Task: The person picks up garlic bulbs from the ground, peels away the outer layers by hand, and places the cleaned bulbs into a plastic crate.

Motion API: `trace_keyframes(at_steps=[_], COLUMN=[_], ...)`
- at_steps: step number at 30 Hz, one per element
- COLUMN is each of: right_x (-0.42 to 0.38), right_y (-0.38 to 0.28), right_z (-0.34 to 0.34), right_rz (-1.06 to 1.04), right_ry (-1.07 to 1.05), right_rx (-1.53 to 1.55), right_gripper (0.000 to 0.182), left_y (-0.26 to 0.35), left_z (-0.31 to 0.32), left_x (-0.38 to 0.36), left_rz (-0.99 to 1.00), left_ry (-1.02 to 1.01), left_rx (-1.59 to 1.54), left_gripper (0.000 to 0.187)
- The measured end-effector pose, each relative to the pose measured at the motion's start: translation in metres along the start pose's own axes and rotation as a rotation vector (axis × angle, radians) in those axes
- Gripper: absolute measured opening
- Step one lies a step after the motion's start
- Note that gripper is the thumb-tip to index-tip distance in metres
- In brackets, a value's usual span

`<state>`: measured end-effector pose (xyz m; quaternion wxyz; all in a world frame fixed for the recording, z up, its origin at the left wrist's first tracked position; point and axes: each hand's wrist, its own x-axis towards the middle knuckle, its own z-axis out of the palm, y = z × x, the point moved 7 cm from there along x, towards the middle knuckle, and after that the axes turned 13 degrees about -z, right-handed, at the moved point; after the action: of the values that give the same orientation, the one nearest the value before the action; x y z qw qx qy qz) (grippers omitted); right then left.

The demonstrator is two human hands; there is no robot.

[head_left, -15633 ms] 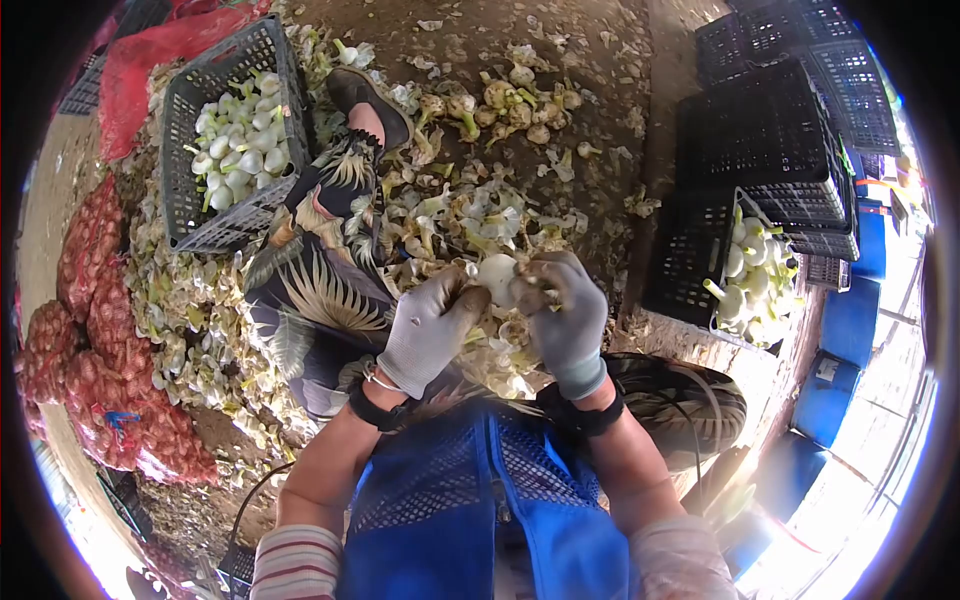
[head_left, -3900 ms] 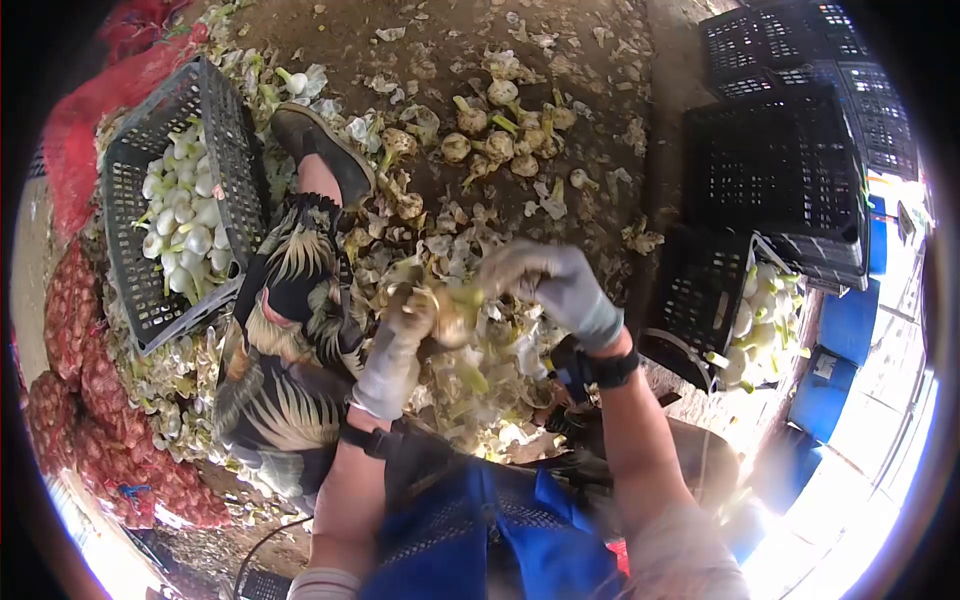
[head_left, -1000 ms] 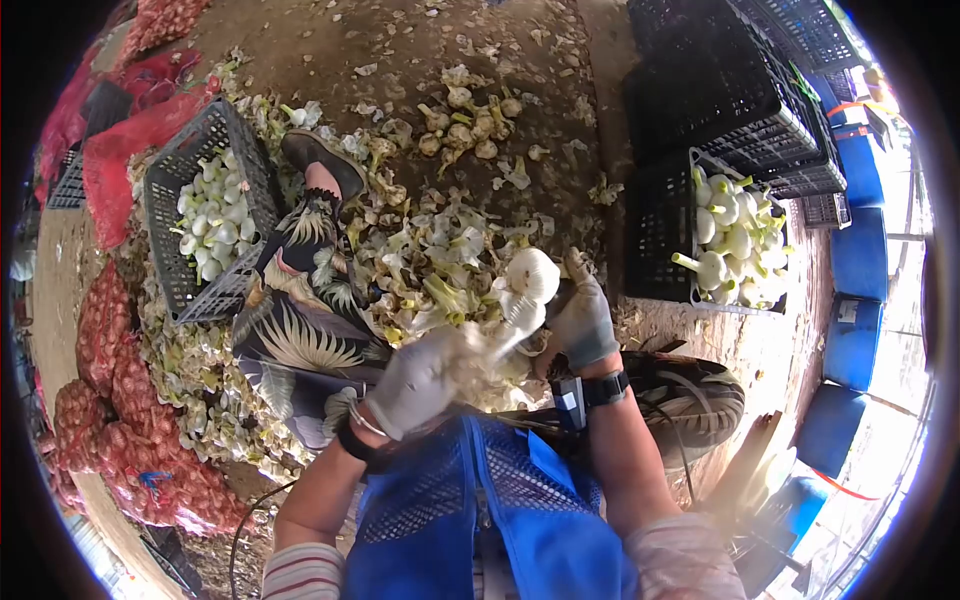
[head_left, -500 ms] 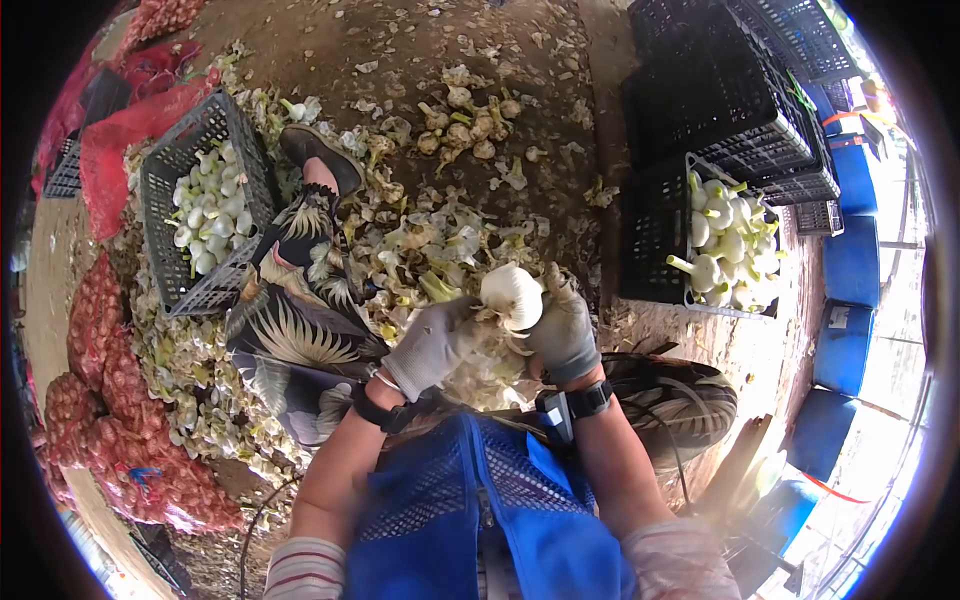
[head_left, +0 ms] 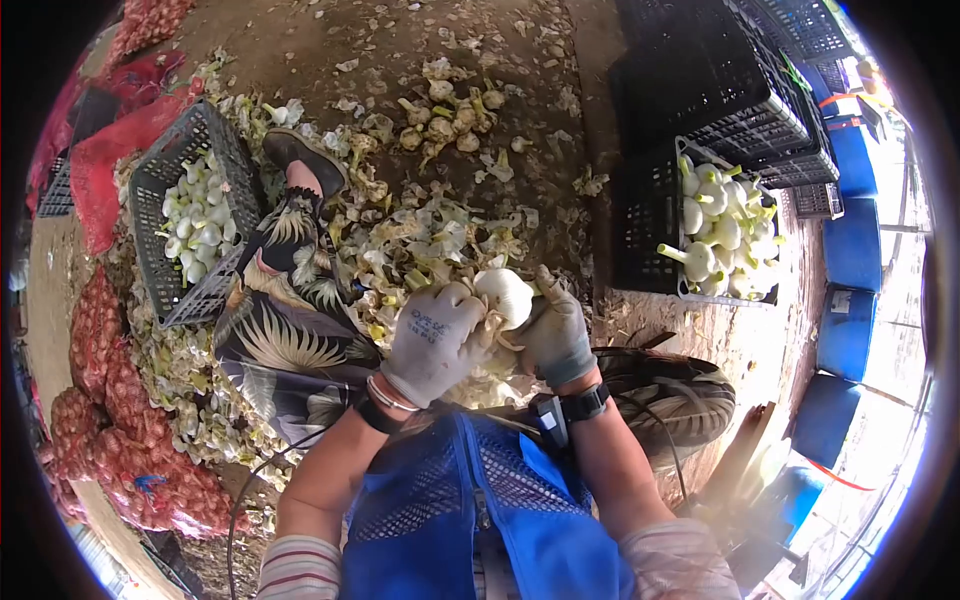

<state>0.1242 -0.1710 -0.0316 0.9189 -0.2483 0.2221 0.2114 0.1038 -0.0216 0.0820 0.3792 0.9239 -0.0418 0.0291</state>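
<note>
A white garlic bulb (head_left: 503, 297) is held between my two gloved hands above a heap of peeled skins. My left hand (head_left: 430, 343), its printed glove back turned up, is closed against the bulb's left side; loose brownish skin hangs below the bulb near its fingers. On the other side my right hand (head_left: 557, 335) has its fingers curled in and its thumb pointing up along the bulb's right edge. Its fingertips are partly hidden. Garlic skins (head_left: 420, 240) lie scattered on the ground just beyond both hands.
Untrimmed garlic bulbs (head_left: 448, 122) lie piled ahead. A black crate (head_left: 150, 190) of white garlic stands left, another crate (head_left: 640, 235) right, beside stacked black crates (head_left: 690, 90). Red net sacks (head_left: 150, 455) lie at left; blue bins (head_left: 850, 240) line the far right.
My left hand has rolled over so its printed back shows, and it sits closer against the bulb. The bulb has shifted slightly left, and my right hand's fingers are more curled.
</note>
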Motion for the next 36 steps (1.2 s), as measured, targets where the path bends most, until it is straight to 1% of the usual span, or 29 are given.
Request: trace_keyframes(at_steps=[2, 4, 6, 7, 8, 9, 10, 11, 12, 14, 15, 16, 17, 18, 20, 21, 22, 23, 24, 25, 26, 27, 29, 31, 32, 33, 34, 35, 36], right_x=[-0.004, -0.015, -0.021, -0.018, -0.015, -0.012, -0.011, -0.01, -0.005, -0.006, -0.012, -0.024, -0.023, -0.026, -0.017, -0.02, -0.026, -0.023, -0.033, -0.039, -0.041, -0.042, -0.044, -0.023, -0.009, 0.012, 0.02, 0.02, 0.014], right_y=[-0.006, -0.001, -0.01, -0.016, -0.02, -0.019, -0.018, -0.02, -0.019, -0.023, -0.053, -0.063, -0.07, -0.076, -0.091, -0.117, -0.143, -0.176, -0.213, -0.242, -0.283, -0.323, -0.378, -0.434, -0.452, -0.474, -0.475, -0.482, -0.468], right_z=[0.012, 0.018, 0.027, 0.018, 0.018, 0.016, 0.015, 0.02, 0.012, 0.019, 0.037, 0.06, 0.061, 0.068, 0.044, 0.059, 0.068, 0.056, 0.063, 0.07, 0.066, 0.061, 0.071, 0.037, 0.015, -0.028, -0.035, -0.035, -0.001], right_rz=[0.011, 0.084, -0.1, -0.169, -0.174, -0.069, 0.029, 0.011, -0.161, -0.267, -0.63, -0.964, -0.932, -0.943, -0.518, -0.811, -1.046, -1.17, -1.411, -1.521, -1.601, -1.739, -1.809, -1.663, -1.519, -1.225, -0.789, -0.561, -0.811], right_ry=[-0.043, -0.021, -0.206, -0.117, -0.11, -0.056, -0.004, -0.05, -0.127, -0.183, -0.413, -0.628, -0.53, -0.523, 0.009, -0.087, -0.06, 0.015, 0.146, 0.108, 0.149, 0.223, 0.458, 0.559, 0.453, 0.488, 0.615, 0.771, 0.729], right_rx=[-0.008, 0.1, 0.068, -0.343, -0.342, -0.104, 0.132, 0.033, -0.129, -0.214, -0.821, -1.443, -1.401, -1.407, -0.596, -0.889, -1.126, -1.176, -1.396, -0.983, -1.305, -1.441, -1.82, -2.113, -2.309, -2.521, -2.472, -2.429, -2.528], right_gripper=[0.039, 0.041, 0.044, 0.05, 0.05, 0.051, 0.052, 0.047, 0.053, 0.043, 0.037, 0.03, 0.019, 0.019, 0.015, 0.016, 0.016, 0.01, 0.012, 0.014, 0.012, 0.013, 0.02, 0.026, 0.032, 0.039, 0.046, 0.049, 0.04], left_y=[-0.001, -0.047, -0.063, -0.059, -0.054, -0.053, -0.043, -0.029, -0.016, -0.018, -0.021, -0.019, -0.018, -0.017, 0.002, 0.014, 0.022, 0.032, 0.039, 0.036, 0.025, 0.004, -0.043, -0.073, -0.09, -0.114, -0.125, -0.131, -0.135], left_z=[0.002, 0.016, 0.012, 0.007, 0.001, 0.002, -0.01, -0.01, -0.002, 0.019, 0.025, 0.026, 0.032, 0.036, 0.033, 0.029, 0.025, 0.019, 0.016, 0.013, 0.016, 0.021, 0.034, 0.032, 0.029, 0.032, 0.033, 0.031, 0.03], left_x=[0.003, 0.002, 0.005, 0.009, 0.012, 0.006, 0.004, 0.003, 0.001, -0.004, -0.006, -0.003, -0.003, -0.003, 0.004, 0.008, 0.012, 0.019, 0.026, 0.031, 0.031, 0.028, 0.016, 0.007, 0.0, -0.009, -0.015, -0.016, -0.016], left_rz=[-0.002, -0.433, -0.416, -0.371, -0.327, -0.433, -0.423, -0.35, -0.264, -0.413, -0.551, -0.517, -0.546, -0.577, -0.499, -0.433, -0.427, -0.37, -0.317, -0.255, -0.254, -0.305, -0.418, -0.469, -0.518, -0.591, -0.62, -0.566, -0.508], left_ry=[-0.002, -0.008, 0.052, 0.076, 0.101, 0.001, -0.006, -0.147, -0.287, -0.399, -0.404, -0.347, -0.316, -0.281, -0.281, -0.277, -0.285, -0.287, -0.284, -0.194, -0.191, -0.195, -0.163, -0.14, -0.125, -0.171, -0.153, -0.091, -0.035], left_rx=[-0.023, -0.412, -0.288, -0.353, -0.417, -0.467, -0.474, -0.417, -0.364, -0.624, -0.812, -0.785, -0.811, -0.836, -0.814, -0.788, -0.791, -0.754, -0.717, -0.64, -0.639, -0.579, -0.484, -0.434, -0.382, -0.239, -0.23, -0.182, -0.135], left_gripper=[0.016, 0.005, 0.015, 0.015, 0.016, 0.023, 0.023, 0.023, 0.023, 0.016, 0.018, 0.023, 0.027, 0.032, 0.021, 0.012, 0.012, 0.013, 0.015, 0.02, 0.02, 0.023, 0.031, 0.033, 0.035, 0.031, 0.031, 0.027, 0.025])
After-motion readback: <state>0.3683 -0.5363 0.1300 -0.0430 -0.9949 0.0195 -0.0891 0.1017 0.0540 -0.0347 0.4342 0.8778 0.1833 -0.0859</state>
